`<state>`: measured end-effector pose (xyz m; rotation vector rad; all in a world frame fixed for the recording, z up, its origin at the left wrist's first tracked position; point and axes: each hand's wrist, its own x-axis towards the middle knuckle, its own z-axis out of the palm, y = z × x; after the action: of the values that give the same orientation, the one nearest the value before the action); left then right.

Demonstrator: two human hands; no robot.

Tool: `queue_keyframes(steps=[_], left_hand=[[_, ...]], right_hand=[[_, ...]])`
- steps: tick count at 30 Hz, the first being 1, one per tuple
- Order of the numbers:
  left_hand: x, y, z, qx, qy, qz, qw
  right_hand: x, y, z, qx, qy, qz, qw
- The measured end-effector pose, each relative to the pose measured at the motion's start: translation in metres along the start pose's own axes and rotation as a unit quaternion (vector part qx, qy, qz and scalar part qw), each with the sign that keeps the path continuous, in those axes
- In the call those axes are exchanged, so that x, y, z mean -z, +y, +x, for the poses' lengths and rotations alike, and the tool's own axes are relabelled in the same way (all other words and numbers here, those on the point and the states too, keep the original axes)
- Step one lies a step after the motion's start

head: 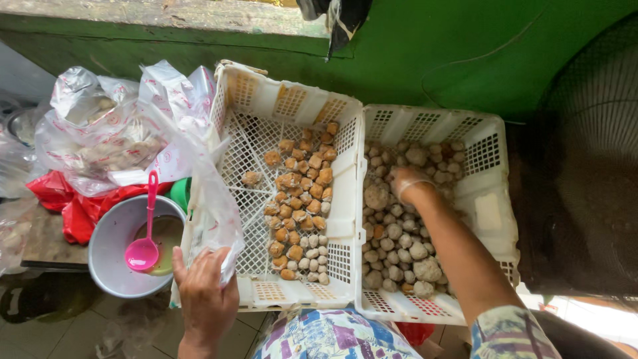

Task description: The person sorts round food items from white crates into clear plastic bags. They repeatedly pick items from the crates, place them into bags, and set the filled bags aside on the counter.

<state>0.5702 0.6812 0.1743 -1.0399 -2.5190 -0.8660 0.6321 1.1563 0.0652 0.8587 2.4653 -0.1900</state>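
- Our left hand [205,292] grips the edge of a clear plastic bag [199,166], fingers pinched on it, holding it up beside the left white basket [345,219] of browned balls [299,199].
- Our gloved right hand [409,183] reaches arm-straight into the right basket [495,173], fingers curled among pale balls [399,246]; whether they hold one we cannot tell.

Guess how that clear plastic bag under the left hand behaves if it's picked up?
Probably floppy: the clear plastic bag drapes in creases over the left basket rim. Likely light, being thin film that looks empty here. Possibly slippery, as the film looks glossy; the left hand holds its lower edge with fingers spread.
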Motion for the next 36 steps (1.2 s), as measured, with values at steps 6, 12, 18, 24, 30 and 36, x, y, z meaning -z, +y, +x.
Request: queue_keyframes(steps=[6,12,18,24,30,36], left_hand=[[-0.005,-0.009,-0.009,0.040,0.071,-0.117,0.990],[0.010,-0.017,-0.009,-0.016,0.020,-0.182,0.983],[0.014,-0.010,-0.004,-0.002,-0.002,-0.165,0.986],[0.015,-0.004,0.003,-0.010,-0.059,-0.144,0.988],[0.020,-0.003,0.008,-0.010,-0.046,-0.148,0.988],[0.021,-0.005,0.005,0.011,-0.065,-0.130,0.989]], right_hand=[[-0.024,-0.016,0.048,-0.034,0.001,-0.002,0.999],[-0.029,0.017,0.021,-0.033,0.038,0.478,0.877],[-0.031,0.001,-0.023,0.005,0.110,0.465,0.878],[-0.031,-0.027,0.005,-0.105,0.110,0.286,0.946],[-0.026,-0.041,0.018,-0.050,0.090,0.286,0.953],[0.005,-0.071,0.022,-0.009,0.068,0.153,0.986]])
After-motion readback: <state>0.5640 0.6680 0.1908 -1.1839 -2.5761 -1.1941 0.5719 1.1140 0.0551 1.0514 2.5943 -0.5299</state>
